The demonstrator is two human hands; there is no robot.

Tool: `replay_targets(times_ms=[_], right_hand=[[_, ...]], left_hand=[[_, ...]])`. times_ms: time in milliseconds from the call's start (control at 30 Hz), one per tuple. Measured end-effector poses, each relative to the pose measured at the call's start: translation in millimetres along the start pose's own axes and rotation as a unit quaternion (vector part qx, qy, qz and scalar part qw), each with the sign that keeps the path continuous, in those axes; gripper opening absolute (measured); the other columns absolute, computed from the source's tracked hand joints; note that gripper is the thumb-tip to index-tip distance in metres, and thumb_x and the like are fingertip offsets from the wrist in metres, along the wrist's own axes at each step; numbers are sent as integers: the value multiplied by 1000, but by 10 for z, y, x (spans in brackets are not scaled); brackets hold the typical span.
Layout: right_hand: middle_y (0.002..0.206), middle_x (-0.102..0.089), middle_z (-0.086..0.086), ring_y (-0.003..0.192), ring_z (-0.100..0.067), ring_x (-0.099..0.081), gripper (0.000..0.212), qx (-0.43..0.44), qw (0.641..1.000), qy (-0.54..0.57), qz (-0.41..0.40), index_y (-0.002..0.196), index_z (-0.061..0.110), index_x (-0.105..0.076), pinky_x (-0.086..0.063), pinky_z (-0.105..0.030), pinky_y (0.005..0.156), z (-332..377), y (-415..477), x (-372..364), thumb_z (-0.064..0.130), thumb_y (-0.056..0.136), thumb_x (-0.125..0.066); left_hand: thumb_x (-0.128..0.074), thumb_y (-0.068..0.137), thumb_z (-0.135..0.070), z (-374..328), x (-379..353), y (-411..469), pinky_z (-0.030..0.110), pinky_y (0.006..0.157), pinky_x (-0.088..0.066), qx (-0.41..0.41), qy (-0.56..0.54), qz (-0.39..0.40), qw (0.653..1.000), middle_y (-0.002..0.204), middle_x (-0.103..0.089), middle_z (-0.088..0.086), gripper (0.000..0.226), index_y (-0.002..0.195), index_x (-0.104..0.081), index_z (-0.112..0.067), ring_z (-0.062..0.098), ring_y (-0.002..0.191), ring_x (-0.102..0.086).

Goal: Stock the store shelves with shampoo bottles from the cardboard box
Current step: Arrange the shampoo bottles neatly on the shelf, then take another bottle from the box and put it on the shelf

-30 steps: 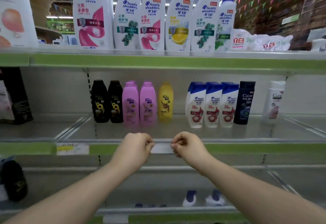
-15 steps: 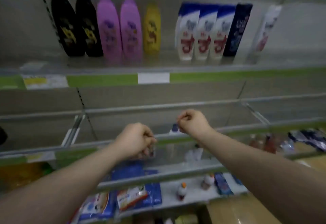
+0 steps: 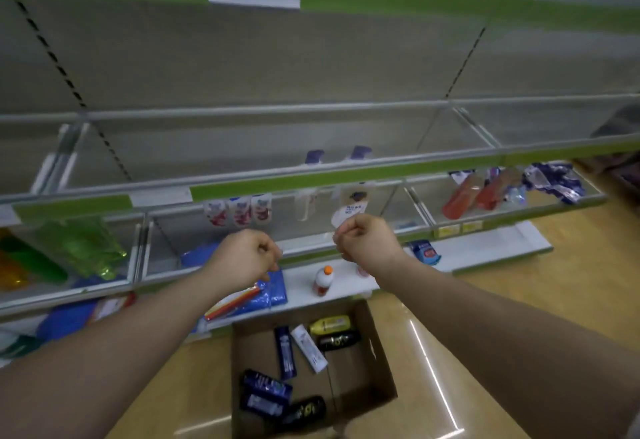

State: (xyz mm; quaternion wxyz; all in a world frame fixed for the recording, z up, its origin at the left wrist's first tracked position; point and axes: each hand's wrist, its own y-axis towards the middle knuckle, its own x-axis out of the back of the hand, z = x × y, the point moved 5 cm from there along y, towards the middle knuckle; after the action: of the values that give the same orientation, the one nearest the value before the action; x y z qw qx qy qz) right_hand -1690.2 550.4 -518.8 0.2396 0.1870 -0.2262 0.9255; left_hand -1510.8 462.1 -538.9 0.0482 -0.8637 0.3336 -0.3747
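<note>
An open cardboard box (image 3: 370, 366) stands on the floor below my arms. Several shampoo bottles lie in it: a yellow bottle (image 3: 329, 324), a black bottle (image 3: 337, 340), a white tube (image 3: 309, 348), a dark blue bottle (image 3: 285, 352), more dark blue bottles (image 3: 266, 392) and another black bottle (image 3: 304, 411). My left hand (image 3: 247, 257) and my right hand (image 3: 367, 241) hover side by side above the box, in front of the low shelves. Both have curled fingers and hold nothing.
Green-edged shelves (image 3: 346, 174) with clear dividers fill the view. Low shelves hold small bottles (image 3: 240, 212), green bottles (image 3: 83, 248), red pouches (image 3: 478, 193), blue packs (image 3: 266, 289) and an orange-capped bottle (image 3: 323, 281). Shiny tan floor (image 3: 519, 286) lies to the right.
My view has swung down from the upper shelves with stocked shampoo to the low shelves and the box on the floor. Both hands stayed curled and came down with it.
</note>
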Motion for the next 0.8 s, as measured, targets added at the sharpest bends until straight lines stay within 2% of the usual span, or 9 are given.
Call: replay_targets(times_ms=[67, 133, 167, 267, 367, 467, 533, 633, 800], right_hand=[[66, -58, -3, 67, -20, -56, 16, 3, 1000, -3, 3, 75, 12, -59, -49, -23, 50, -106, 4, -10, 4, 88, -53], [69, -60, -4, 76, -23, -60, 20, 0, 1000, 0, 12, 73, 12, -59, -56, -36, 75, -235, 37, -25, 2, 88, -51], [71, -61, -5, 79, -24, -61, 21, -2, 1000, 0, 18, 73, 13, -58, -55, -39, 81, -301, 57, -31, 1, 88, -50], [70, -60, -4, 74, -23, -60, 21, -21, 999, 7, 35, 72, 14, -57, -55, -39, 76, -596, 157, -76, 1, 88, -52], [66, -58, -3, 70, -22, -58, 25, -39, 998, 4, 50, 67, 15, -58, -54, -35, 71, -957, 261, -123, 1, 88, -53], [66, -58, -5, 66, -18, -56, 27, -60, 997, 16, 51, 65, 13, -58, -51, -31, 66, -1326, 368, -163, -2, 86, -52], [69, -59, -6, 64, -16, -56, 25, -81, 995, 39, 43, 67, 13, -58, -53, -33, 72, -1573, 453, -200, -1, 87, -52], [72, -60, -7, 68, -18, -58, 19, -109, 991, 58, 44, 73, 12, -60, -53, -36, 78, -1989, 606, -301, 3, 89, -53], [72, -60, -7, 64, -12, -57, 19, -174, 980, 92, 28, 76, 9, -59, -51, -22, 62, -2843, 865, -579, 1, 91, -51]], left_hand=[[-53, 92, -15, 56, -106, 12, 12, 41, -42, 7, -6, -4, 1000, 72, -70, -1, 20, 77, -65, -18, 13, 61, -67], [-54, 91, -14, 131, -260, 41, 15, 44, -45, 21, -16, 1, 1000, 72, -70, 0, 25, 70, -63, -22, 10, 60, -66], [-55, 91, -13, 167, -344, 61, 17, 49, -47, 23, -19, 5, 1000, 73, -71, 1, 27, 67, -63, -23, 12, 63, -68], [-59, 88, -12, 327, -654, 96, 26, 64, -53, 44, -45, 8, 998, 75, -72, 6, 28, 63, -63, -24, 21, 73, -69], [-59, 84, -9, 511, -997, 103, 24, 60, -50, 66, -59, -35, 996, 77, -73, 9, 27, 63, -63, -25, 22, 67, -68], [-57, 85, -7, 689, -1304, 92, 25, 64, -51, 84, -96, -113, 985, 75, -72, 5, 24, 69, -63, -24, 19, 65, -68], [-53, 88, -5, 816, -1522, 117, 21, 59, -48, 93, -137, -141, 976, 72, -69, 2, 24, 73, -62, -21, 15, 62, -66], [-53, 93, -9, 1089, -1887, 234, 14, 52, -43, 121, -179, -157, 964, 72, -66, -2, 21, 77, -62, -19, 9, 62, -62], [-54, 92, -13, 1708, -2615, 452, 18, 57, -43, 194, -253, -166, 933, 77, -68, -4, 22, 75, -62, -25, 7, 66, -64]])
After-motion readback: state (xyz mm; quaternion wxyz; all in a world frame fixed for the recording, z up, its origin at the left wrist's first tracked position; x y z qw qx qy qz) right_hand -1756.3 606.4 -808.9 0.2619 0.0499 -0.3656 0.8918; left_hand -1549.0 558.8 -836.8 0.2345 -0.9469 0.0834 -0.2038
